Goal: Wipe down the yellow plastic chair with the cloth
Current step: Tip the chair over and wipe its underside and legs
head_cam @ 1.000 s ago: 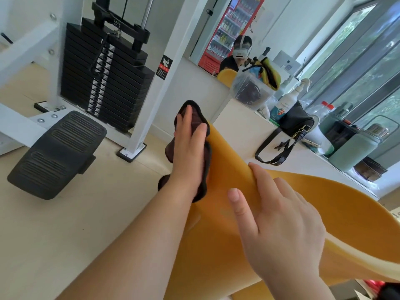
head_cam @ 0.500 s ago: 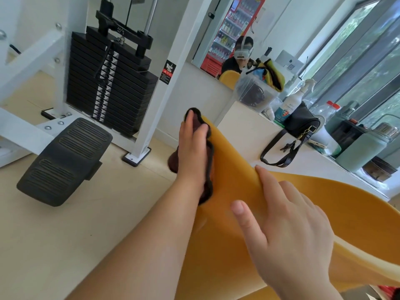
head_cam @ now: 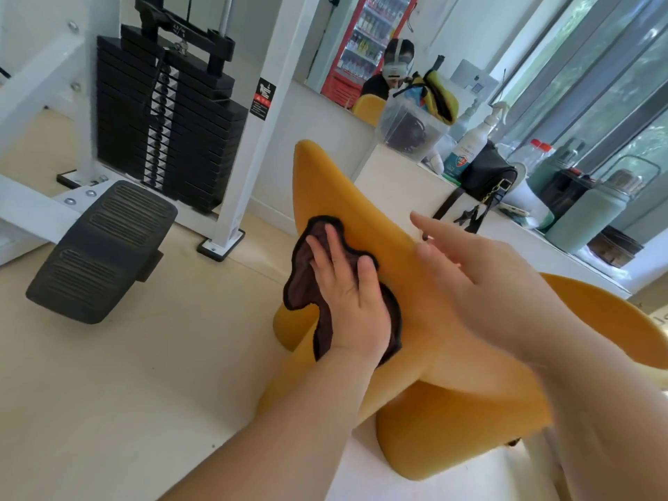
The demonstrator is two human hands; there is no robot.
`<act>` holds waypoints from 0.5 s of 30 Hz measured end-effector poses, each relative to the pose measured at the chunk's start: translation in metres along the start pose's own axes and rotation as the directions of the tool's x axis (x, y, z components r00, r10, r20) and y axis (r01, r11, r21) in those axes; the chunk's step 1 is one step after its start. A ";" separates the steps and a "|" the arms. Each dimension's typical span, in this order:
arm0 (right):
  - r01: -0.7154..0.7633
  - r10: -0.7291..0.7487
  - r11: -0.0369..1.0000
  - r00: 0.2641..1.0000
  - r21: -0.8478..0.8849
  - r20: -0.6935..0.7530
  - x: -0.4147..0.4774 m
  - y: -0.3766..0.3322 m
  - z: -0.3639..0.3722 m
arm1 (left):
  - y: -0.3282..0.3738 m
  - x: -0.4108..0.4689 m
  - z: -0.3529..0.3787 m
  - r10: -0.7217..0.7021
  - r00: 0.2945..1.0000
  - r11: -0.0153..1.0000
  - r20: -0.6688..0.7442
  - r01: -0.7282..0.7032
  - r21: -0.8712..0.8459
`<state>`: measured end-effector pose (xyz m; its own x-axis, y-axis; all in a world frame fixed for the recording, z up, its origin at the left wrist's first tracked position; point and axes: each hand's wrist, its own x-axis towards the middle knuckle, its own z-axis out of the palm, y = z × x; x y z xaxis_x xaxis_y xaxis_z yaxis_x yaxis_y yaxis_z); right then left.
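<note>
Black footplate point(head_cam: 105, 247) and weight stack point(head_cam: 170, 139) stand at left on the pale floor point(head_cam: 108, 374). Centre: the dark brown cloth point(head_cam: 300, 280) lies on the outer face of the yellow plastic chair point(head_cam: 339, 197), pressed flat under the left hand point(head_cam: 343, 301), fingers straight, curled round nothing. Beside it, the motion-blurred right hand point(head_cam: 480, 276) is spread over the chair, grasping nothing; contact cannot be told. Far right: black bag point(head_cam: 488, 171) and green flask point(head_cam: 585, 215) on a white ledge point(head_cam: 397, 182).
</note>
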<state>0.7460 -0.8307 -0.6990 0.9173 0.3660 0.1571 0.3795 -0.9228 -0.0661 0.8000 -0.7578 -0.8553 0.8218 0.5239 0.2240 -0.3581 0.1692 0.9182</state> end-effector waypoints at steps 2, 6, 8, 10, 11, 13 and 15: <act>-0.027 0.029 0.984 1.000 -0.174 0.006 -0.014 0.029 0.001 | -0.003 0.006 -0.005 -0.030 0.999 0.999 0.010 0.030 0.017; -0.023 -0.006 0.952 0.996 -0.304 -0.093 -0.023 0.049 0.027 | -0.002 0.039 -0.014 -0.027 0.999 0.999 -0.019 0.026 -0.043; -0.031 -0.028 0.940 0.986 -0.341 -0.166 -0.017 0.040 0.032 | 0.000 0.054 -0.013 -0.048 0.996 0.996 -0.079 0.042 -0.075; -0.045 -0.025 0.934 0.981 -0.353 -0.192 -0.006 0.029 0.037 | 0.002 0.054 -0.005 -0.035 0.989 0.995 -0.146 0.021 -0.095; -0.056 -0.017 0.933 0.980 -0.355 -0.199 0.000 0.022 0.038 | 0.003 0.045 0.001 -0.005 0.986 0.997 -0.164 -0.007 -0.072; -0.069 -0.011 0.932 0.975 -0.356 -0.220 0.016 0.010 0.043 | 0.003 0.022 0.015 0.051 0.985 0.999 -0.165 -0.051 0.007; -0.065 -0.025 0.925 0.973 -0.375 -0.231 0.032 0.001 0.048 | 0.001 0.005 0.028 0.056 0.989 0.995 -0.137 -0.044 0.088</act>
<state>0.7818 -0.8143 -0.7417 0.8547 0.3516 0.3820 0.2463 -0.9223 0.2978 0.8163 -0.7785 -0.8442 0.7320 0.6421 0.2276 -0.3531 0.0719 0.9328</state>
